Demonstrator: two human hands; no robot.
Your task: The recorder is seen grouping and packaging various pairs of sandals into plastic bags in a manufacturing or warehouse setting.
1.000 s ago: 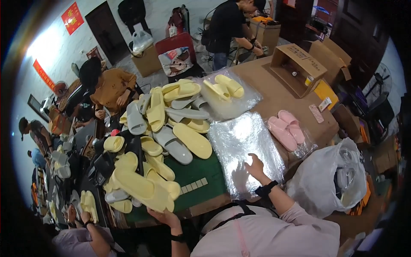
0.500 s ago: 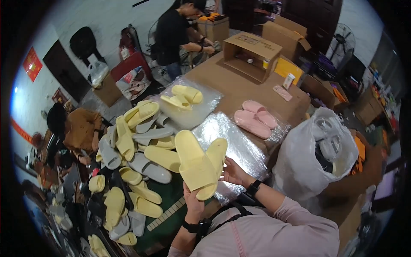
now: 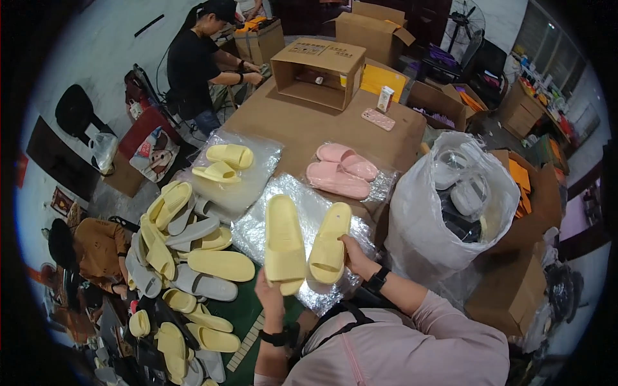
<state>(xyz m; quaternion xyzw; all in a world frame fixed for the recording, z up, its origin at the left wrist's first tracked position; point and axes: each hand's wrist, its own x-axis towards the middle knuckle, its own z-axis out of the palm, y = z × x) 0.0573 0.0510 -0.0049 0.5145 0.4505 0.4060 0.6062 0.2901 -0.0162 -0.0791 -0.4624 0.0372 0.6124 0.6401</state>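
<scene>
My left hand [image 3: 269,297] is closed round a pale yellow slipper [image 3: 284,233], held upright near its strap. Part of another yellow sole shows below that strap. A second yellow slipper [image 3: 327,257] is gripped at its side by my right hand [image 3: 354,256], with a small dark mark on its insole. Both are held above a stack of shiny clear plastic bags [image 3: 257,226]. To the left lies a heap of yellow and grey slippers, among them a yellow one [image 3: 222,266] and a grey one [image 3: 205,283]. Farther off, a yellow pair [image 3: 230,156] rests on clear plastic.
A pink slipper pair [image 3: 338,180] in clear plastic lies ahead, near a pink phone case [image 3: 378,119] and an opened carton [image 3: 315,74]. At right stands a white sack [image 3: 418,212] of footwear. Co-workers are at the far side [image 3: 193,71] and left [image 3: 100,248].
The right hand has taken hold of one yellow slipper and moved it apart from the one in my left hand. The view has shifted to the right.
</scene>
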